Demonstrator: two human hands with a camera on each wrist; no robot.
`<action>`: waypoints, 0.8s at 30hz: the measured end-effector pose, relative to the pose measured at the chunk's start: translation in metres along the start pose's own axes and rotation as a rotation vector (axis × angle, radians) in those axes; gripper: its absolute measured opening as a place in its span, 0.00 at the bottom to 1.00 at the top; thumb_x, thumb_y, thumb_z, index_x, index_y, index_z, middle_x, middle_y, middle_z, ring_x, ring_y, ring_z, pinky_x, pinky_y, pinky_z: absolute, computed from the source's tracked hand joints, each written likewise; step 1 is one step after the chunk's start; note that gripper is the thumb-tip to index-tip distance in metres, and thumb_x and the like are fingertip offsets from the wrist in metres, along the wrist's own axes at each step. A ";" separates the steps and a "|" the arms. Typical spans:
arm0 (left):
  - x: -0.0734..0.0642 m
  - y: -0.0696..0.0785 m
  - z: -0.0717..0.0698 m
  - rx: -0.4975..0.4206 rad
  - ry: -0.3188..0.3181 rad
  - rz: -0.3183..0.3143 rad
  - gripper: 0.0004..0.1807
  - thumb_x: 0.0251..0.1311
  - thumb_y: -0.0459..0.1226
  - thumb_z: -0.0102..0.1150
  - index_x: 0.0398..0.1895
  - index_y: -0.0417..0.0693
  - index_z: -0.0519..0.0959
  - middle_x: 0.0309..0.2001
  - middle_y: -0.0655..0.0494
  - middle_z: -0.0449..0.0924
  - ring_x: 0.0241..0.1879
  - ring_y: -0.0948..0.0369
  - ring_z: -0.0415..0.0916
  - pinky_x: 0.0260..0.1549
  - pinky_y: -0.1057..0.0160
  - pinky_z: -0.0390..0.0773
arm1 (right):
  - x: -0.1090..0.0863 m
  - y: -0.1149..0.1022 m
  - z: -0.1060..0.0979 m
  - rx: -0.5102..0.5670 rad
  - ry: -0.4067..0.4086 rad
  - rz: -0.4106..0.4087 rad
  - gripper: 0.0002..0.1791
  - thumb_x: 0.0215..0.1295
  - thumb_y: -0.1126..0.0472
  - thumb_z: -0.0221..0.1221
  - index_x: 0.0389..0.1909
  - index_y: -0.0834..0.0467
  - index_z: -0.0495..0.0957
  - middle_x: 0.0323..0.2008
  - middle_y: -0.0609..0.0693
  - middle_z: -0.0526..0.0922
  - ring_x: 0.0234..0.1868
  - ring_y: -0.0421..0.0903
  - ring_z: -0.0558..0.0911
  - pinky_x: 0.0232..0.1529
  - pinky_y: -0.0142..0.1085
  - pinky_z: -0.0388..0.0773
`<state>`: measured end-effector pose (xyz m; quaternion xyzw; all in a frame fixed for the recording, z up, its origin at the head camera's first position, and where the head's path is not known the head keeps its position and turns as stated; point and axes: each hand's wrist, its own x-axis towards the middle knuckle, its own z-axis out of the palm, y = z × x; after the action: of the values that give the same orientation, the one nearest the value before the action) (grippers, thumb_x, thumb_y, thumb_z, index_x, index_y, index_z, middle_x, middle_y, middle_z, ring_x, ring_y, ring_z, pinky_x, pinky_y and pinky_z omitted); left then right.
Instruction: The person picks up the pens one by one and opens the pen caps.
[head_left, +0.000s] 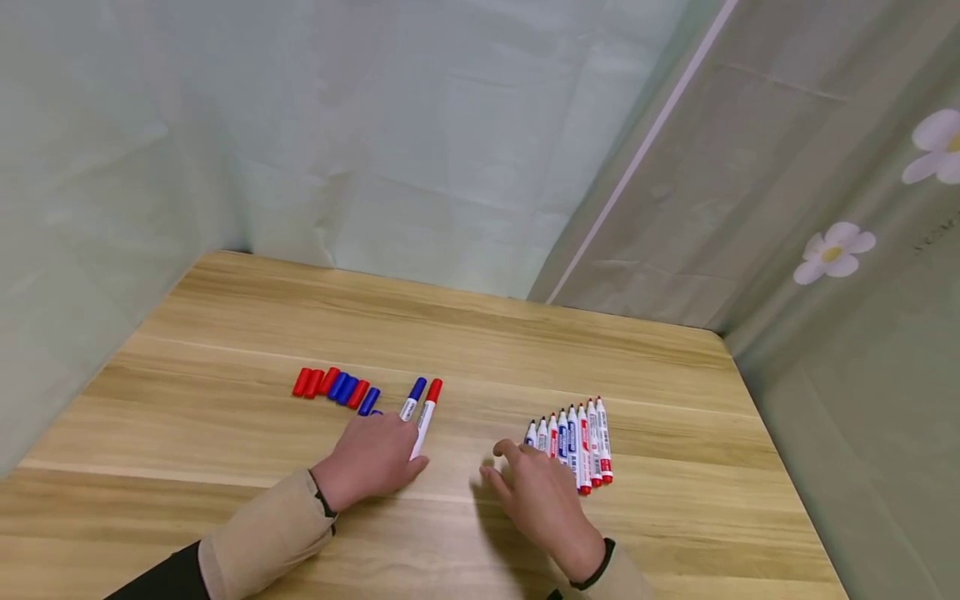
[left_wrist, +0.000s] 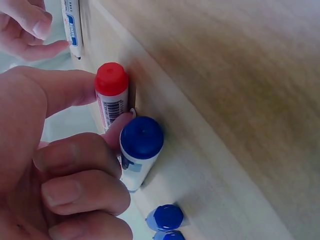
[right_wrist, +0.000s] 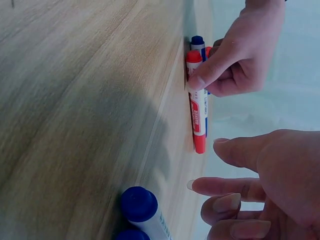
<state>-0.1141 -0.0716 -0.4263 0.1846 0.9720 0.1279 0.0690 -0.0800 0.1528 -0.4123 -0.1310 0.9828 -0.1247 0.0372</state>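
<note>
My left hand (head_left: 371,458) pinches a white marker with a red cap (head_left: 426,417), its thumb (right_wrist: 200,81) on one side and the index finger on the other. Right beside that marker lies a blue-capped marker (head_left: 410,400), overlapped by the curled fingers (left_wrist: 80,192) in the left wrist view. Over the near left end of a row of uncapped red and blue markers (head_left: 583,442) is my right hand (head_left: 543,500), fingers loosely bent around nothing. In the right wrist view, blue marker ends (right_wrist: 139,204) show below that hand.
Several loose red and blue caps (head_left: 330,383) lie in a slanting row on the left of the wooden table (head_left: 465,333). A pale curtain (head_left: 420,150) hangs along the back edge, and a flowered one (head_left: 835,254) on the right.
</note>
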 end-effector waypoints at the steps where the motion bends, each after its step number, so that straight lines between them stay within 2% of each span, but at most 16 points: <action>1: 0.000 0.000 0.000 -0.006 -0.003 0.000 0.23 0.54 0.50 0.67 0.13 0.49 0.67 0.13 0.57 0.64 0.14 0.60 0.62 0.14 0.61 0.57 | 0.000 0.000 0.000 0.002 -0.004 0.000 0.17 0.63 0.46 0.61 0.47 0.52 0.80 0.28 0.47 0.82 0.21 0.38 0.69 0.19 0.31 0.61; 6: -0.004 0.002 -0.003 -0.031 0.009 0.015 0.20 0.56 0.46 0.65 0.14 0.49 0.68 0.13 0.58 0.64 0.14 0.60 0.61 0.14 0.62 0.57 | 0.000 0.000 0.001 0.018 0.010 -0.014 0.16 0.64 0.47 0.60 0.45 0.53 0.80 0.30 0.48 0.83 0.23 0.38 0.72 0.21 0.31 0.63; 9: -0.006 0.004 -0.005 -0.054 0.055 0.046 0.19 0.56 0.47 0.65 0.15 0.51 0.69 0.13 0.60 0.64 0.14 0.62 0.61 0.14 0.63 0.58 | 0.001 -0.001 0.003 0.034 0.058 -0.037 0.13 0.66 0.48 0.59 0.43 0.52 0.81 0.27 0.45 0.81 0.22 0.37 0.72 0.21 0.30 0.62; 12: -0.009 0.008 -0.007 -0.113 0.090 0.078 0.18 0.56 0.48 0.65 0.17 0.53 0.70 0.14 0.62 0.64 0.15 0.64 0.61 0.14 0.65 0.58 | 0.001 -0.002 0.003 0.057 0.136 -0.062 0.12 0.66 0.48 0.58 0.41 0.51 0.81 0.22 0.40 0.74 0.20 0.34 0.68 0.20 0.28 0.61; 15: -0.011 0.014 -0.010 -0.197 0.084 0.099 0.17 0.57 0.49 0.65 0.19 0.56 0.71 0.14 0.65 0.64 0.15 0.67 0.60 0.14 0.68 0.58 | 0.002 -0.004 0.002 0.116 0.212 -0.070 0.12 0.68 0.47 0.57 0.41 0.50 0.82 0.20 0.37 0.69 0.19 0.32 0.65 0.19 0.26 0.59; 18: -0.014 0.020 -0.014 -0.248 0.060 0.126 0.15 0.58 0.51 0.63 0.21 0.57 0.72 0.14 0.67 0.63 0.15 0.68 0.59 0.15 0.69 0.56 | 0.003 -0.007 0.001 0.192 0.260 -0.059 0.14 0.69 0.45 0.54 0.41 0.49 0.82 0.22 0.36 0.72 0.20 0.31 0.65 0.20 0.25 0.61; 21: -0.019 0.026 -0.019 -0.270 0.048 0.170 0.14 0.60 0.51 0.62 0.24 0.57 0.73 0.13 0.68 0.61 0.14 0.70 0.57 0.15 0.70 0.55 | 0.003 -0.009 -0.002 0.273 0.266 -0.031 0.18 0.71 0.42 0.50 0.41 0.49 0.82 0.26 0.37 0.75 0.20 0.31 0.66 0.21 0.25 0.64; 24: -0.023 0.031 -0.022 -0.287 0.056 0.211 0.13 0.60 0.52 0.61 0.26 0.57 0.74 0.12 0.70 0.59 0.13 0.71 0.55 0.15 0.71 0.54 | 0.003 -0.012 -0.005 0.356 0.260 0.006 0.19 0.71 0.40 0.49 0.39 0.48 0.81 0.25 0.38 0.75 0.19 0.32 0.66 0.20 0.26 0.64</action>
<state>-0.0860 -0.0571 -0.3946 0.2701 0.9206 0.2768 0.0536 -0.0801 0.1421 -0.4048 -0.1022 0.9422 -0.3120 -0.0667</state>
